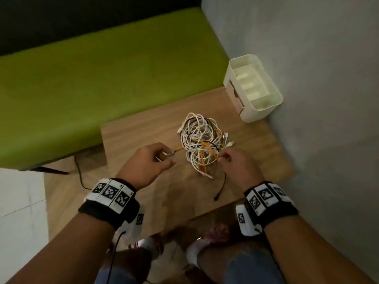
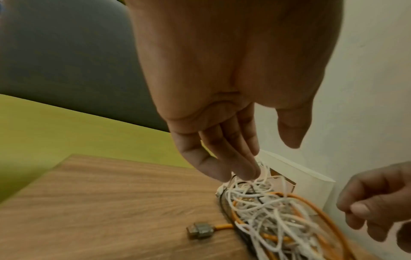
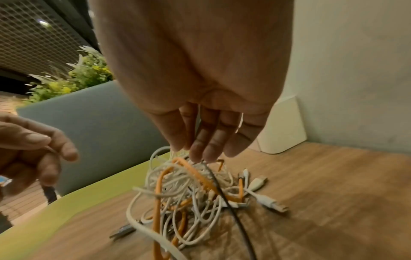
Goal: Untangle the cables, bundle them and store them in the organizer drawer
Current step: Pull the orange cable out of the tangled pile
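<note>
A tangle of white, orange and black cables [image 1: 202, 144] lies in the middle of the wooden table [image 1: 143, 130]. The orange cable's metal connector [image 2: 200, 230] rests on the wood at the tangle's left side. My left hand [image 1: 168, 158] hovers just above that connector, and in the left wrist view its fingers [image 2: 242, 167] hang loose and hold nothing. My right hand [image 1: 222, 158] pinches strands at the tangle's right edge, where an orange loop [image 3: 191, 168] and a black cable [image 3: 213, 177] rise to its fingertips. The white organizer [image 1: 252, 89] stands at the table's far right corner with its drawer front facing left.
A grey wall [image 1: 317, 99] runs along the table's right side, behind the organizer. A green bench [image 1: 102, 78] borders the table at the back and left. A black cable end [image 1: 217, 196] trails toward the near table edge. My knees are below that edge.
</note>
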